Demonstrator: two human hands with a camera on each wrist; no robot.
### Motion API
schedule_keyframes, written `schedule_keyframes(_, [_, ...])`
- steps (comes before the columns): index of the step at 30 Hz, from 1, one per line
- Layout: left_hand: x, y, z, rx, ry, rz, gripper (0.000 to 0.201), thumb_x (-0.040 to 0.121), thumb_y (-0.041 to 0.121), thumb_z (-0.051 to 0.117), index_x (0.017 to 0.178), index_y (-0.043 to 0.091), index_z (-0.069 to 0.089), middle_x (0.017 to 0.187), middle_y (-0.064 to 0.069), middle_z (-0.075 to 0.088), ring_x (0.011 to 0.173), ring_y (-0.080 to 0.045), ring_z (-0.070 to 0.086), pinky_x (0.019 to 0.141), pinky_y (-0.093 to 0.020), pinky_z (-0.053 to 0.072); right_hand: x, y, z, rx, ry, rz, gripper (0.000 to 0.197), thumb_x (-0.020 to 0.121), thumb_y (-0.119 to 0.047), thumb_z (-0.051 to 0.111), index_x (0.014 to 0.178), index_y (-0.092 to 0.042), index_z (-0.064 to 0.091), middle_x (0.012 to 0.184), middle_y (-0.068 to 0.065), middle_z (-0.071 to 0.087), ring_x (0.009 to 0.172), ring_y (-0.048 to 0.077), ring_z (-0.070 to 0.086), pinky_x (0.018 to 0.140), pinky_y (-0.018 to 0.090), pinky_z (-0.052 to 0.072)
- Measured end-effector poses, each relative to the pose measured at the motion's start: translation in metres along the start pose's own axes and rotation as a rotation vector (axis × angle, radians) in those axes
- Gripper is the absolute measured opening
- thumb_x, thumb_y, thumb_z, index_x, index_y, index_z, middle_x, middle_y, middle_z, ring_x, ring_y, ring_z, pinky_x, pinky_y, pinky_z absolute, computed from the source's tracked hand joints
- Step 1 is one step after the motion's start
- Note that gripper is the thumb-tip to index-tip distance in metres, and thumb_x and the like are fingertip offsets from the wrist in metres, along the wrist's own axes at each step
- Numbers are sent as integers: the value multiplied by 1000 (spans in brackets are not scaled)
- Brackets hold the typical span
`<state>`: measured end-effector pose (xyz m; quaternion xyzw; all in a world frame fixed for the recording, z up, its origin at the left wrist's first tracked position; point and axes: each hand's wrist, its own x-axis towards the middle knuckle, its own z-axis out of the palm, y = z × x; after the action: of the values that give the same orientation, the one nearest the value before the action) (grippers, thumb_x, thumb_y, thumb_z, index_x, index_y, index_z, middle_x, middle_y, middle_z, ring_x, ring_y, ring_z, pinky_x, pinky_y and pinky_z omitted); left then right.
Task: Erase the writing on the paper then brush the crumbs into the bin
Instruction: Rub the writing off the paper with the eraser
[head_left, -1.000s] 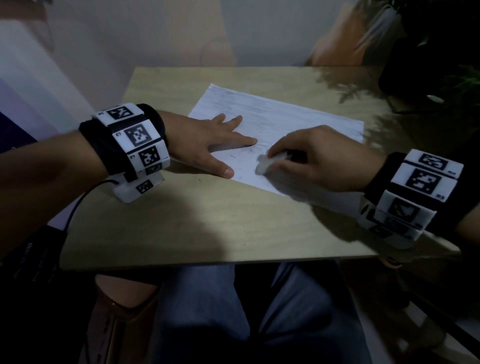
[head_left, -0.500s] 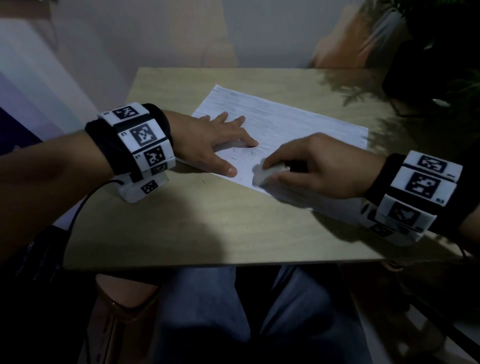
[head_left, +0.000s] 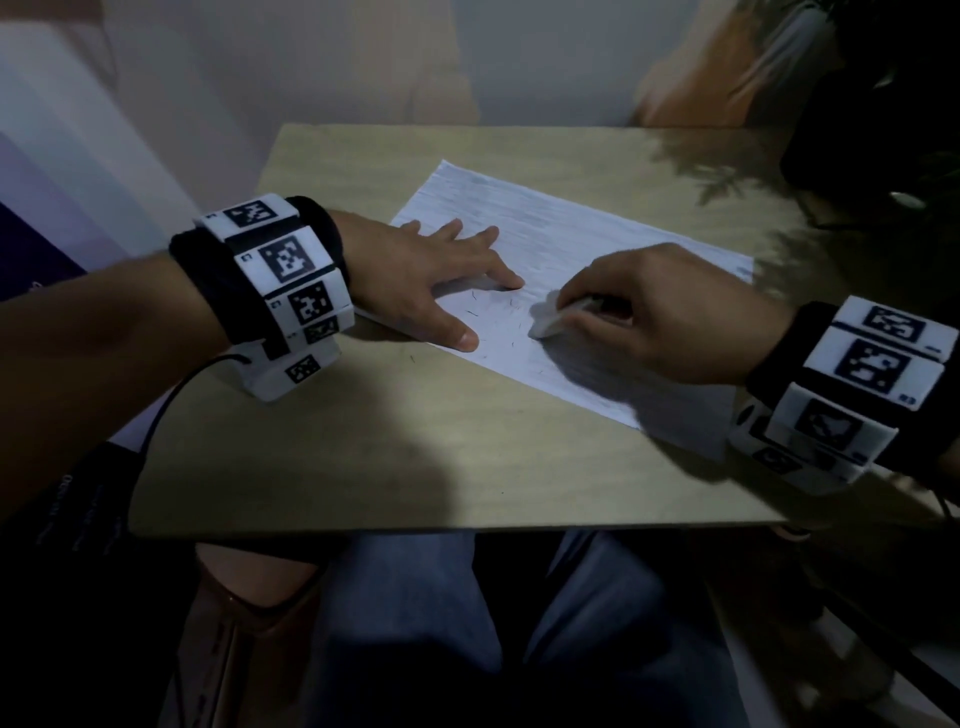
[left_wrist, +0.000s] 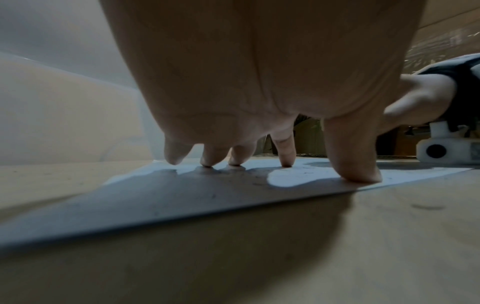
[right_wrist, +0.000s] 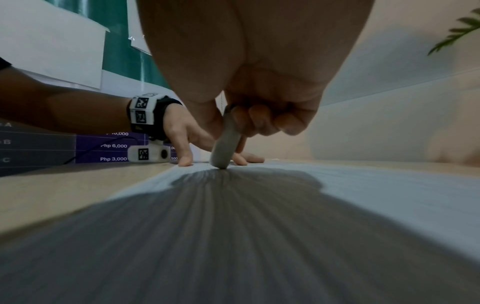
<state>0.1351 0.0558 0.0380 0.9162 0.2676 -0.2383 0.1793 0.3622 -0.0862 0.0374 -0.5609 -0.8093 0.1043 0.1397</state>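
Nearest the camera in the head view: the person's lap in blue trousers (head_left: 415, 623) under the desk's (head_left: 363, 467) near edge. Wood desk top, near half bare apart from a stray dark speck or two.

Left hand (head_left: 415, 275) lies flat toward the desk's left edge, palm down on the paper's (head_left: 597, 244) left end. Fingers straight and spread, thumb splayed out near the sheet's near edge; the left wrist view shows all fingertips (left_wrist: 285, 162) touching the sheet, pinning it. Marker-tagged wristband (head_left: 280, 280) on that wrist, black cable (head_left: 171, 395) trailing off the left edge.

Right hand (head_left: 660, 312) comes in from the desk's right side, fingers curled, thumb and index finger pinching a white eraser (head_left: 545, 319). In the right wrist view the eraser (right_wrist: 224, 144) stands tilted with its lower tip touching the paper, other fingers tucked behind it. It sits just beside the left thumb and index finger, not touching them. Second tagged wristband (head_left: 852, 389) on the right wrist.

Small dark crumbs (head_left: 472, 312) are scattered on the sheet between the two hands.

Paper lies angled across the desk's middle, far corner pointing at the far edge, right end in shadow. Faint lines on it, unreadable.

Beyond the far edge: pale wall, dark plant leaves (head_left: 883, 130) over the far right corner. Bin not seen.
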Motion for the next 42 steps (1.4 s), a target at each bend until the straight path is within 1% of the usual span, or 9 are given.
schedule_keyframes(4, [0, 0, -1, 1, -5, -3, 77, 90, 68, 57, 151, 63, 10, 167, 17, -23, 154, -13, -22, 126, -47, -9, -6, -9, 2, 197, -145, -49, 48, 88, -60, 43, 106, -27, 73, 98, -17, 71, 86, 1, 63, 78, 22, 48])
schedule_keyframes(8, [0, 1, -2, 2, -7, -8, 78, 91, 66, 58, 153, 61, 10, 167, 16, -23, 153, -13, -22, 126, -47, -9, 1, 1, 0, 29, -14, 37, 45, 89, -53, 41, 103, -25, 74, 98, -10, 74, 84, 12, 65, 77, 38, 53])
schedule_keyframes(14, [-1, 1, -2, -4, -11, -8, 78, 90, 67, 58, 151, 63, 10, 167, 17, -22, 153, -11, -22, 126, -47, -9, -3, -10, 3, 192, -141, -32, 47, 89, -57, 44, 108, -25, 73, 101, -14, 72, 88, 5, 65, 81, 27, 50])
schedule_keyframes(18, [-1, 2, -2, -10, -10, -7, 78, 91, 65, 59, 152, 61, 11, 167, 16, -22, 153, -12, -22, 126, -47, -10, 4, -1, 1, -17, -1, 29, 40, 92, -48, 44, 105, -23, 73, 100, -6, 73, 87, 19, 66, 78, 41, 53])
schedule_keyframes(23, [-1, 2, -2, -20, -9, -7, 78, 90, 66, 59, 152, 62, 12, 167, 17, -22, 153, -11, -23, 126, -46, -10, -3, -11, 2, 212, -217, -26, 40, 92, -57, 47, 108, -30, 71, 99, -14, 71, 87, 5, 65, 78, 29, 51])
schedule_keyframes(28, [-1, 2, -2, -16, -12, -13, 78, 91, 66, 58, 152, 61, 11, 167, 17, -22, 153, -12, -22, 126, -47, -9, 2, 2, 1, -23, -8, 29, 41, 93, -52, 44, 105, -25, 73, 98, -8, 73, 83, 16, 65, 75, 40, 53])
schedule_keyframes(33, [0, 1, -2, -20, -10, -10, 77, 90, 66, 59, 151, 62, 12, 167, 18, -22, 153, -12, -22, 126, -46, -10, -5, -7, 2, 155, -145, -37, 45, 89, -57, 42, 104, -27, 72, 96, -12, 73, 82, 5, 64, 76, 29, 50])
schedule_keyframes(38, [-1, 1, -2, -10, -16, -14, 77, 90, 68, 56, 152, 62, 10, 166, 17, -23, 153, -12, -23, 125, -48, -11, 1, 5, -2, -19, 5, 65, 38, 92, -50, 44, 103, -27, 72, 97, -9, 73, 86, 17, 66, 77, 40, 52])
schedule_keyframes(42, [-1, 1, -1, -3, -7, -11, 78, 89, 70, 56, 152, 61, 11, 167, 16, -22, 153, -13, -22, 126, -47, -11, -5, -5, 2, 113, -94, -47, 48, 88, -58, 42, 108, -27, 72, 101, -14, 72, 84, 3, 62, 78, 26, 49])
